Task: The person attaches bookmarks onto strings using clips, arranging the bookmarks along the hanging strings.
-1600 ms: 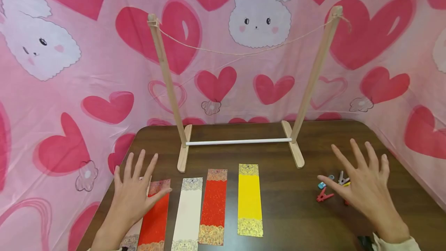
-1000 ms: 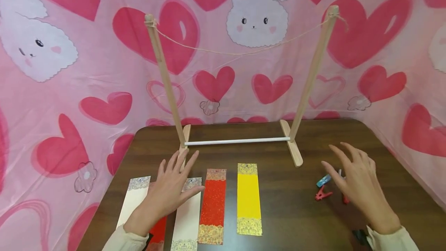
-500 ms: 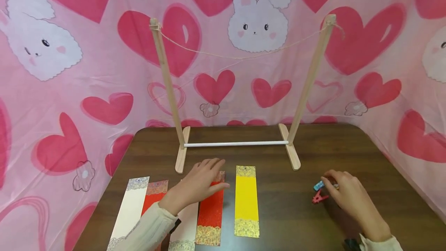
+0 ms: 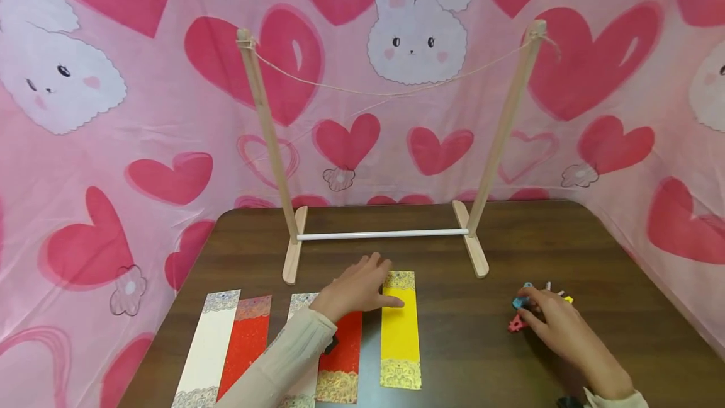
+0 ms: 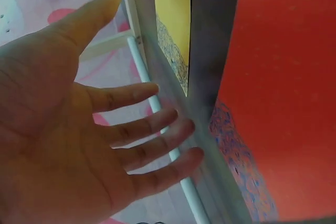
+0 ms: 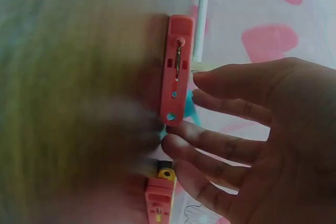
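My left hand (image 4: 357,288) hovers over the upper part of a yellow paper strip (image 4: 401,339) with lace-patterned ends. In the left wrist view its fingers (image 5: 142,129) are spread loosely with nothing between them. Beneath that arm lies a red strip (image 4: 342,357), partly covered, beside a white strip (image 4: 303,389) mostly hidden by the sleeve. My right hand (image 4: 557,323) is low over a small pile of plastic clips, fingers loosely bent. A red clip (image 6: 177,72) and a blue clip (image 4: 520,302) are right at its fingertips; another red clip (image 6: 160,198) lies nearby.
A wooden stand has two posts (image 4: 266,124) with a string (image 4: 368,93) tied between their tops and a white rod (image 4: 382,235) low down. Another white strip (image 4: 209,348) and red strip (image 4: 246,345) lie at the left of the brown table (image 4: 464,357). Pink cloth (image 4: 351,36) hangs behind.
My left hand has swept rightward from the left strips across to the yellow one. My right hand has come down to the clips, its spread fingers drawing closer together.
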Demonstrator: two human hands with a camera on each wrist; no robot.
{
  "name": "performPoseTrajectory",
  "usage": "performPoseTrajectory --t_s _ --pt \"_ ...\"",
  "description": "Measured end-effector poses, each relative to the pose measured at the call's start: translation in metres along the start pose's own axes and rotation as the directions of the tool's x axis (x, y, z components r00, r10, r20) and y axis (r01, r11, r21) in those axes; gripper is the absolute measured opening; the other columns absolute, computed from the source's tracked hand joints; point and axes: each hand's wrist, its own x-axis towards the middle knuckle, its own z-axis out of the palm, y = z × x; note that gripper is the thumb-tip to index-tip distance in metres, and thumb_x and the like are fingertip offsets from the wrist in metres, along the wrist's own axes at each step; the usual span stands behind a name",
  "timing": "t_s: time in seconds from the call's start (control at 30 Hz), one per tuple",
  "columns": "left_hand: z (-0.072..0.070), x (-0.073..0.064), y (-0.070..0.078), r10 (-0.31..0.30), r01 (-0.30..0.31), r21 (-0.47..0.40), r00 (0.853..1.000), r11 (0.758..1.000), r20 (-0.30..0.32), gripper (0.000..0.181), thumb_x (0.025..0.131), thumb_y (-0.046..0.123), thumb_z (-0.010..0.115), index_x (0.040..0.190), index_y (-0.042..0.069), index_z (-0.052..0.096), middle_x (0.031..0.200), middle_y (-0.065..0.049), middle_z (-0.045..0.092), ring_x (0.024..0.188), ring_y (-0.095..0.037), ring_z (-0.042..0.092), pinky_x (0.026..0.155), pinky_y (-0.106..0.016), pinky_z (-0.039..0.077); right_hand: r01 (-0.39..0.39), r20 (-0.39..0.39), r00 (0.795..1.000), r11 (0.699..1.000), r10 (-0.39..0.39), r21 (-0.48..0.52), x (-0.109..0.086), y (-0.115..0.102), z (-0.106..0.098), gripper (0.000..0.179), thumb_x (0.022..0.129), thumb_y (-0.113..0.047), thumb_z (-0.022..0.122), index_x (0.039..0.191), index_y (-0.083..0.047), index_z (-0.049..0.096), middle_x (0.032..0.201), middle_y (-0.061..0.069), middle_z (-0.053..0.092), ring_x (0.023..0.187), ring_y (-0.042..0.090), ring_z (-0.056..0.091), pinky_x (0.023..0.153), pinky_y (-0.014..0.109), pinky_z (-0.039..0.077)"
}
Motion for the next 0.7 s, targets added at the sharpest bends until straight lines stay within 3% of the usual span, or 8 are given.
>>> performPoseTrajectory --t_s 0.2,0.43,0.57,0.7 --pt "0.003 0.008 0.004 -0.105 0.106 -0.009 0.993 0.994 0.045 0.093 0.068 0.069 0.078 0.141 0.02 0.049 0.136 -0.006 0.049 0.114 -0.026 0.051 0.088 -0.063 0.05 0.058 -0.029 0.998 0.997 -0.056 0.058 -0.003 0.005 0.005 0.024 0.082 -0.013 0.081 0.102 -0.013 0.069 0.095 -0.004 0.067 0.08 0.002 0.06 0.065 0.031 0.051" --pt "0.009 0.007 -0.003 -0.123 0.123 0.004 0.991 0.992 0.045 0.094 0.065 0.061 0.085 0.137 0.014 0.047 0.131 -0.011 0.049 0.12 -0.031 0.048 0.106 -0.057 0.039 0.088 -0.013 0.996 0.983 -0.087 0.159 -0.002 0.004 0.008 0.023 0.085 -0.015 0.078 0.107 -0.008 0.072 0.09 -0.005 0.057 0.073 -0.003 0.048 0.06 0.026 0.043" --pt "0.01 0.009 0.0 -0.125 0.126 -0.011 0.991 0.992 0.051 0.096 0.064 0.056 0.088 0.137 0.011 0.045 0.126 -0.011 0.052 0.116 -0.03 0.049 0.108 -0.054 0.038 0.015 0.054 0.998 0.982 -0.025 0.19 -0.002 0.002 0.004 0.032 0.088 -0.021 0.076 0.115 -0.006 0.07 0.089 -0.003 0.054 0.071 -0.002 0.046 0.058 0.024 0.04" --pt "0.009 0.012 0.007 -0.124 0.126 -0.014 0.988 0.992 0.094 0.091 0.063 0.056 0.089 0.128 0.01 0.047 0.116 -0.008 0.052 0.109 -0.026 0.049 0.105 -0.048 0.04 -0.095 0.145 0.987 0.974 0.066 0.204 -0.007 0.002 0.0 0.046 0.089 -0.031 0.075 0.126 -0.005 0.065 0.094 0.001 0.055 0.071 0.0 0.047 0.058 0.023 0.04"
